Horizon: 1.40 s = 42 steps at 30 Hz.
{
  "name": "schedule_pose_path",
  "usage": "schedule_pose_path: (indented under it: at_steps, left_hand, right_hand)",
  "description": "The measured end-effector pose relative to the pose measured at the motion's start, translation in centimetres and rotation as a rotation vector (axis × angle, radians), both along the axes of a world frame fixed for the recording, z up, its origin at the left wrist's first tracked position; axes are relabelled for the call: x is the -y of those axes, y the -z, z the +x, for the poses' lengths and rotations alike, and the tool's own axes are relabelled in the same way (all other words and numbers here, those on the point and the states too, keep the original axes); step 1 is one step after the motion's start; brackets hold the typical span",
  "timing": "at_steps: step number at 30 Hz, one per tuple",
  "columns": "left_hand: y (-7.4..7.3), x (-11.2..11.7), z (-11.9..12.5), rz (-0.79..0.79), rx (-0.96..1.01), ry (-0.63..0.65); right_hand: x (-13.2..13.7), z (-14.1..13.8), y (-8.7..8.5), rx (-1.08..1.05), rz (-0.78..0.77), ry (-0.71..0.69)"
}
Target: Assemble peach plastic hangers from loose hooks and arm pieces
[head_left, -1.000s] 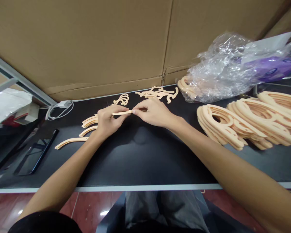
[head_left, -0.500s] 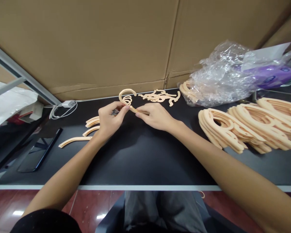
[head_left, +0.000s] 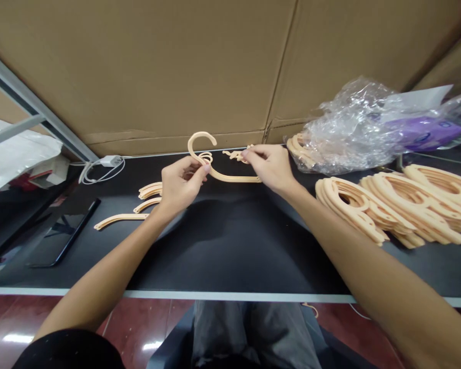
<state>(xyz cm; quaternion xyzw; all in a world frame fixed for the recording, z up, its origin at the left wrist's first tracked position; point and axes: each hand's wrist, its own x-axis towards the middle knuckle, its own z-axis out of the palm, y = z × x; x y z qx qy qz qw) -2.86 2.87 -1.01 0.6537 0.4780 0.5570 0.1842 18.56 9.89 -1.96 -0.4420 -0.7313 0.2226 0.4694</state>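
Observation:
My left hand (head_left: 182,184) pinches a pale wooden-looking hanger piece (head_left: 230,178) at the base of its curved hook (head_left: 195,141). From there one hanger arm reaches to the right, its far end partly behind my right hand (head_left: 272,164). That hand is closed, thumb and finger together at a pile of small hanger parts (head_left: 234,155) by the back edge; what is between the fingertips I cannot make out. Several loose hooks (head_left: 205,156) lie just behind my left hand. Left of it rest loose curved hanger arms (head_left: 121,219).
Stacks of hanger pieces (head_left: 369,205) cover the right of the black table (head_left: 230,256). Behind them lies crumpled clear plastic (head_left: 353,128) with a purple pack (head_left: 426,132). A phone (head_left: 67,230) and white charger cable (head_left: 103,171) are at left. Cardboard (head_left: 176,66) walls the back.
My right hand has left the hanger's joint and moved right and back to the small parts. The hanger arm is now exposed, and my left hand still holds the hanger.

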Motion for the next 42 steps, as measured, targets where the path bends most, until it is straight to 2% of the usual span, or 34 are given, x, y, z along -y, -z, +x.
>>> schedule_pose_path:
  at_steps: [2, 5, 10, 13, 19, 22, 26, 31, 38, 42]
  left_hand:
    - [-0.5, 0.3, 0.3, -0.082, 0.079, 0.053]
    - [-1.1, 1.1, 1.4, -0.231, 0.115, 0.155]
    - [-0.7, 2.7, 3.2, -0.492, 0.030, 0.265]
    - [-0.1, 3.1, 3.7, -0.577, -0.047, 0.260]
    - [0.5, 2.5, 3.0, -0.413, -0.355, 0.096]
    - [0.7, 2.2, 2.7, -0.365, -0.406, 0.082]
    - [0.7, 2.0, 2.4, -0.335, -0.469, 0.053]
    - [0.5, 1.5, 1.9, -0.326, -0.600, -0.062]
    - [0.5, 1.1, 1.3, -0.327, -0.742, -0.157]
    - [1.1, 1.1, 1.3, -0.201, -0.756, -0.134]
  right_hand:
    - [-0.7, 1.2, -0.3, 0.098, 0.063, 0.218]
    - [-1.3, 2.9, -0.7, 0.343, 0.010, 0.374]
    - [-1.1, 4.4, -1.2, 0.745, -0.045, 0.445]
    - [-0.9, 4.6, -1.2, 0.851, -0.030, 0.436]
    - [-1.5, 5.2, 0.1, 0.849, 0.032, 0.355]
    - [-1.8, 5.3, 0.6, 0.833, 0.027, 0.326]
    - [-1.6, 5.0, 0.2, 0.833, 0.001, 0.298]
    - [-1.3, 4.5, -0.6, 0.802, -0.060, 0.226]
    - [-1.9, 4.4, -0.1, 0.724, -0.087, 0.089]
    - [-1.8, 4.0, -0.3, 0.723, -0.116, 0.065]
